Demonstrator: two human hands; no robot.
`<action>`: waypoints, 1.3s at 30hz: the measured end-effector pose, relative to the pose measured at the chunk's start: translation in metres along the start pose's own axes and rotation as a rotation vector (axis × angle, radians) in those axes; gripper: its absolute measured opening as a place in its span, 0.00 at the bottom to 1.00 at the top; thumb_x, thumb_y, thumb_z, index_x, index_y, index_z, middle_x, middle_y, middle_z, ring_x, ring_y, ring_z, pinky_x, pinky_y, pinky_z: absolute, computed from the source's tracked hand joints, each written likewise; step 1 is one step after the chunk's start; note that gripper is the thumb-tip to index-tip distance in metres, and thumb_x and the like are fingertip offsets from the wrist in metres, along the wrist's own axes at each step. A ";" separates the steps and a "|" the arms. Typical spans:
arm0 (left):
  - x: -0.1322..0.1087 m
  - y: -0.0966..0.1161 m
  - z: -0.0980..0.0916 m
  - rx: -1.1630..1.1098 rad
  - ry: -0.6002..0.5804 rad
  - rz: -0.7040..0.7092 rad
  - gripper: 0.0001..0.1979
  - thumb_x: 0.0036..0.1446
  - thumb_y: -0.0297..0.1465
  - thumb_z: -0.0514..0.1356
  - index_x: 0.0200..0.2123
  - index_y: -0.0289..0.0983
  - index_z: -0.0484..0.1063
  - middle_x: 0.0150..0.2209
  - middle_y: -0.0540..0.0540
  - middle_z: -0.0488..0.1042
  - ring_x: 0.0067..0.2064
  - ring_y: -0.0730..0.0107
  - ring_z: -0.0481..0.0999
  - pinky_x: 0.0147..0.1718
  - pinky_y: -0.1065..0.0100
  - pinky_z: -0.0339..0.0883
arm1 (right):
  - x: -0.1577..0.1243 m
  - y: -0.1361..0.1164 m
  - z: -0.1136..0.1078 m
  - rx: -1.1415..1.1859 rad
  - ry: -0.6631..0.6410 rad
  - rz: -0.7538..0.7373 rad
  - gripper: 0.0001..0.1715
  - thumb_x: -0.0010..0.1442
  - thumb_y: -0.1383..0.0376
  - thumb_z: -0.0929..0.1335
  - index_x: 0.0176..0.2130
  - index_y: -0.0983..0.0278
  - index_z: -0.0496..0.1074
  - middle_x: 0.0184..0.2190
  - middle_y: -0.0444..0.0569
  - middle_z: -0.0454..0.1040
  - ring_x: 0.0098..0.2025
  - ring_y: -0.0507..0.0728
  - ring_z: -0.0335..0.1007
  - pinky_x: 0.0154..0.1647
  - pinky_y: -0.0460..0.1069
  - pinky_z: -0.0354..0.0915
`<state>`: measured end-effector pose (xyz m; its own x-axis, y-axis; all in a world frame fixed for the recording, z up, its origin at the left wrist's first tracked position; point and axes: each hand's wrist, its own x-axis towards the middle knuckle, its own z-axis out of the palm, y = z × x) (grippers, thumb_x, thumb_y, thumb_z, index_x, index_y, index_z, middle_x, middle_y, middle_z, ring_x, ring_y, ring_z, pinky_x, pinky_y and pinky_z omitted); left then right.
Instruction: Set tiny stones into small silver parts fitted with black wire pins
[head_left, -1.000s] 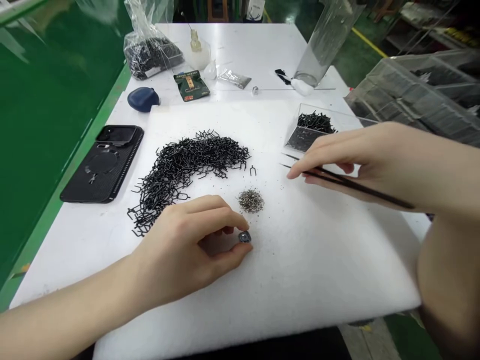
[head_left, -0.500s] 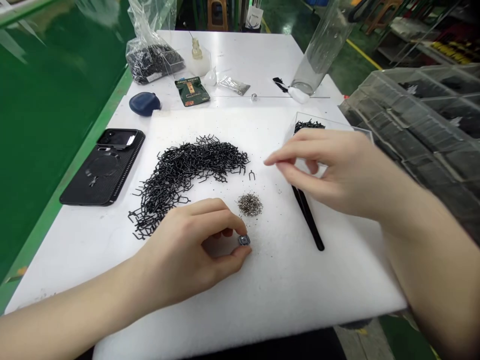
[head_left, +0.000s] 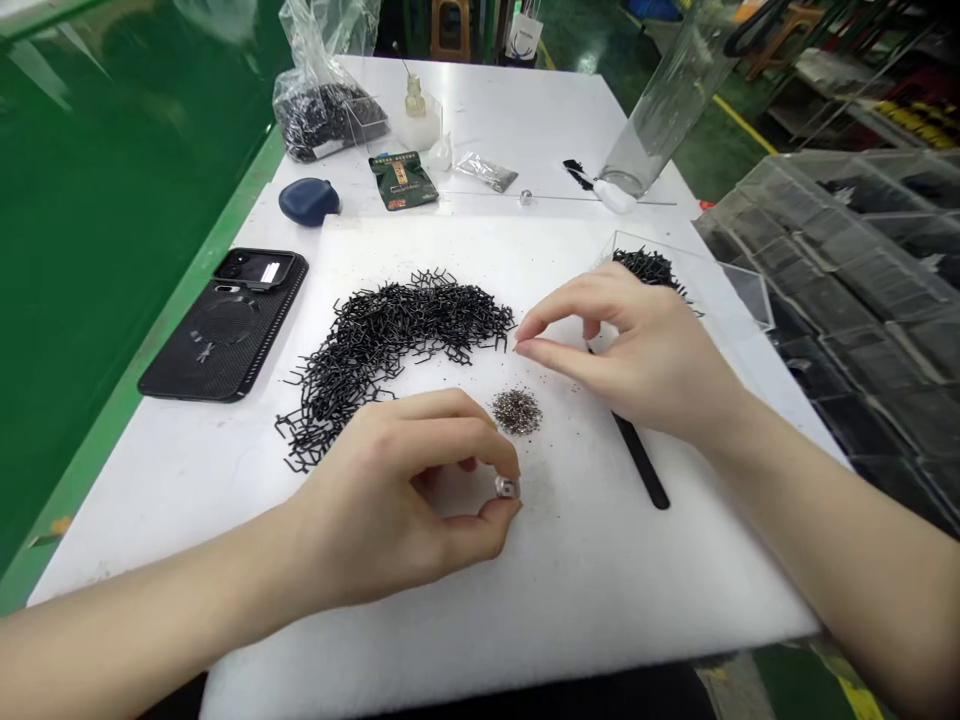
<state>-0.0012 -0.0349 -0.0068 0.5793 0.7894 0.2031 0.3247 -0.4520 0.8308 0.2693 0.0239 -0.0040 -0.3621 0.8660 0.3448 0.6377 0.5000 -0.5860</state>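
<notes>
My left hand [head_left: 405, 495] rests on the white foam pad [head_left: 600, 590] and pinches a small silvery metal piece [head_left: 507, 487] between thumb and forefinger. My right hand [head_left: 645, 350] reaches left, and its thumb and forefinger close in a pinch on a single black clip at the right end of the curved pile of black wire clips [head_left: 390, 340]. A small heap of tiny grey bits [head_left: 517, 410] lies between the two hands. Black tweezers [head_left: 643, 465] lie loose on the pad, partly under my right hand.
A clear tray [head_left: 739, 290] holding black clips stands behind my right hand. A phone [head_left: 225, 335] lies left of the pad. At the back are a blue case [head_left: 309, 200], green packet [head_left: 403, 180], bag of black parts [head_left: 322, 110] and clear cylinder [head_left: 660, 110]. Stacked clear trays [head_left: 847, 250] stand at the right.
My right hand laid the tweezers down on the pad and moved left to the end of the clip pile, closing into a pinch. My left hand kept hold of the metal piece.
</notes>
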 end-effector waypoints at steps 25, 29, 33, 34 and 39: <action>0.018 0.005 -0.009 -1.016 0.151 -0.605 0.13 0.61 0.22 0.85 0.45 0.45 0.96 0.39 0.51 0.95 0.41 0.69 0.97 0.40 0.81 0.88 | -0.023 -0.042 0.001 0.649 0.116 -0.065 0.22 0.64 0.82 0.80 0.43 0.54 0.90 0.39 0.41 0.89 0.39 0.53 0.85 0.37 0.48 0.86; 0.018 0.006 -0.008 -1.037 0.155 -0.648 0.10 0.59 0.23 0.86 0.38 0.41 0.93 0.37 0.50 0.95 0.41 0.68 0.96 0.41 0.79 0.88 | -0.024 -0.040 0.002 0.602 0.147 -0.133 0.19 0.64 0.81 0.81 0.43 0.58 0.91 0.43 0.44 0.91 0.44 0.53 0.88 0.41 0.46 0.87; 0.019 0.001 -0.008 -1.077 0.142 -0.601 0.09 0.62 0.23 0.85 0.41 0.43 0.96 0.39 0.51 0.96 0.44 0.70 0.97 0.47 0.81 0.88 | -0.026 -0.045 0.002 0.501 0.155 -0.148 0.21 0.66 0.82 0.80 0.45 0.55 0.91 0.42 0.40 0.93 0.42 0.53 0.91 0.43 0.46 0.89; 0.019 0.000 -0.008 -1.086 0.134 -0.590 0.09 0.63 0.23 0.84 0.41 0.43 0.96 0.39 0.51 0.96 0.44 0.71 0.97 0.47 0.82 0.87 | -0.026 -0.047 0.002 0.482 0.165 -0.130 0.22 0.66 0.82 0.80 0.45 0.54 0.91 0.43 0.39 0.94 0.42 0.54 0.92 0.44 0.47 0.91; 0.021 -0.002 -0.010 -1.099 0.124 -0.582 0.09 0.64 0.24 0.84 0.43 0.44 0.97 0.39 0.52 0.96 0.43 0.74 0.97 0.47 0.85 0.87 | -0.026 -0.056 0.003 0.467 0.216 -0.035 0.26 0.65 0.84 0.80 0.44 0.52 0.89 0.40 0.37 0.94 0.40 0.57 0.95 0.42 0.48 0.94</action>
<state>0.0031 -0.0132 0.0004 0.4654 0.8164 -0.3419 -0.3218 0.5159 0.7939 0.2411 -0.0268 0.0181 -0.1972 0.8520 0.4849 0.2383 0.5215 -0.8193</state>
